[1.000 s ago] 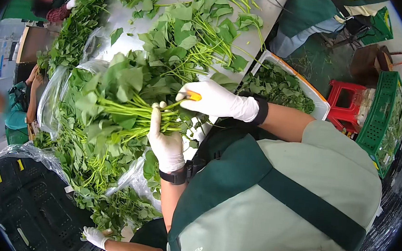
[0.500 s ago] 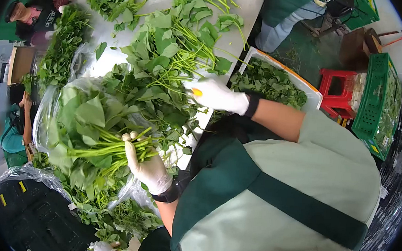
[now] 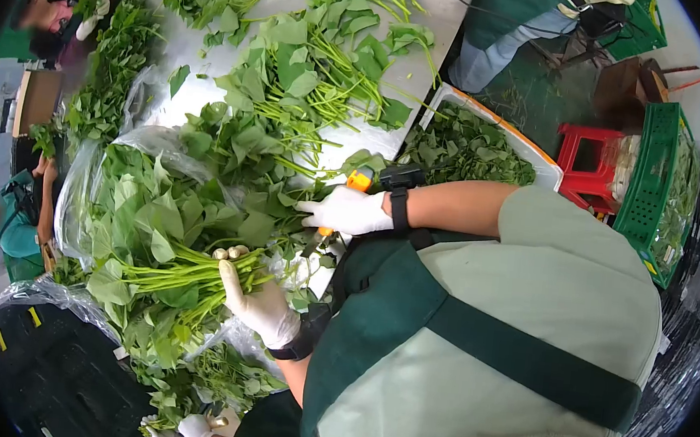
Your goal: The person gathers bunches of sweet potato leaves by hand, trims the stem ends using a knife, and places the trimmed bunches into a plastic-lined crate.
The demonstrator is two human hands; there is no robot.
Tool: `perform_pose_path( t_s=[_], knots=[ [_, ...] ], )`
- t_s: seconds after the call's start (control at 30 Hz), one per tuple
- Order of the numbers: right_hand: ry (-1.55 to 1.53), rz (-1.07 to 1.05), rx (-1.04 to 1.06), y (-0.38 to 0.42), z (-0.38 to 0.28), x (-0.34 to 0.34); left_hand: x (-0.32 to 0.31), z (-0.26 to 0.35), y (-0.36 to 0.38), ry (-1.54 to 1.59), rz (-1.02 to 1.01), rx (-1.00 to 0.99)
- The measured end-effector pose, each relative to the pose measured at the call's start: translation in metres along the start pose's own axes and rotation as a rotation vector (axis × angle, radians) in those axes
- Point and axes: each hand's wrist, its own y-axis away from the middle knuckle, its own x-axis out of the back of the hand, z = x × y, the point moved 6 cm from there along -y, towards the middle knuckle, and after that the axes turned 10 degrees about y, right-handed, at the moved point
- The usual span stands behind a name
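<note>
My left hand (image 3: 264, 307), in a white glove, is closed round the long green stems of a bunch of leafy greens (image 3: 168, 273). Its fingertips show over the stems, and the leaves spread leftward. My right hand (image 3: 351, 212), also gloved, sits just above it, beside more loose greens (image 3: 243, 145). An orange item (image 3: 360, 179) sticks out on both sides of the right palm; its kind is hidden by the hand. Clear plastic wrapping (image 3: 155, 142) lies around the greens at the left.
Bundles of greens (image 3: 331, 65) lie along the table (image 3: 399, 143). A white bin (image 3: 548, 172) of leaves stands at its edge, near a red stool (image 3: 584, 152) and a green crate (image 3: 656, 176). A co-worker's gloved hands (image 3: 194, 433) hold greens at the bottom; others work at left.
My right hand has moved down, closer to the left, and more of the orange item shows. The left hand still grips the bunch, nearly in place. The co-worker's second hand has appeared below.
</note>
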Motion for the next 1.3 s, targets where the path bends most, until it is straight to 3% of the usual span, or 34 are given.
perform_pose_path(
  t_s=[0.13,0.2,0.27,0.33,0.37,0.43,0.47,0.53,0.57,0.67,0.73,0.8,0.87,0.93,0.97,1.0,1.07,1.3],
  knots=[
    [-0.151,0.066,0.117,0.024,0.001,0.032,0.003,0.007,0.003,-0.17,0.023,-0.079],
    [-0.332,0.243,0.061,0.027,0.016,0.052,0.007,0.007,0.001,-0.101,0.039,-0.041],
    [-0.411,0.383,-0.131,0.02,0.045,0.072,0.017,0.011,-0.001,-0.266,0.101,-0.139],
    [-0.513,0.15,-0.55,0.014,0.063,0.091,0.028,0.008,-0.004,-0.232,0.085,-0.12],
    [-0.516,0.155,-0.552,0.003,0.068,0.077,0.033,0.007,-0.006,-0.28,-0.007,-0.107],
    [-0.043,0.282,-0.341,-0.024,0.071,0.046,0.031,0.006,-0.007,-0.28,-0.105,-0.085],
    [-0.047,0.283,-0.339,-0.029,0.073,0.042,0.029,0.007,-0.006,-0.284,-0.103,-0.086],
    [-0.237,0.167,-0.534,-0.033,0.082,0.04,0.027,0.008,-0.003,-0.338,-0.055,-0.108],
    [-0.059,0.239,-0.436,-0.03,0.073,0.051,0.022,0.009,-0.003,-0.339,-0.051,-0.114],
    [-0.026,0.136,-0.491,-0.044,0.081,0.012,0.014,0.007,0.004,-0.288,0.042,-0.062],
    [0.016,0.195,-0.434,-0.048,0.077,0.018,0.005,0.01,0.007,-0.56,0.069,-0.169],
    [0.055,0.122,-0.395,-0.051,0.075,0.025,0.006,0.009,0.006,-0.443,0.107,-0.126],
    [-0.296,0.097,-0.543,-0.04,0.077,0.059,0.006,0.011,0.006,-0.499,0.11,-0.163],
    [-0.746,0.258,-0.397,-0.031,0.077,0.083,0.009,0.012,0.006,-0.518,0.119,-0.168],
    [-0.942,0.201,-0.397,-0.024,0.073,0.091,0.011,0.012,0.005,-0.537,0.124,-0.173],
    [-0.936,0.202,-0.397,-0.018,0.069,0.103,0.02,0.011,0.003,-0.532,0.122,-0.174],
    [-1.118,0.19,-0.361,-0.008,0.059,0.118,0.026,0.011,-0.001,-0.734,-0.096,-0.28],
    [-1.446,0.192,-0.283,0.007,0.04,0.133,0.009,0.004,-0.006,-0.643,-0.114,-0.226]
  ],
)
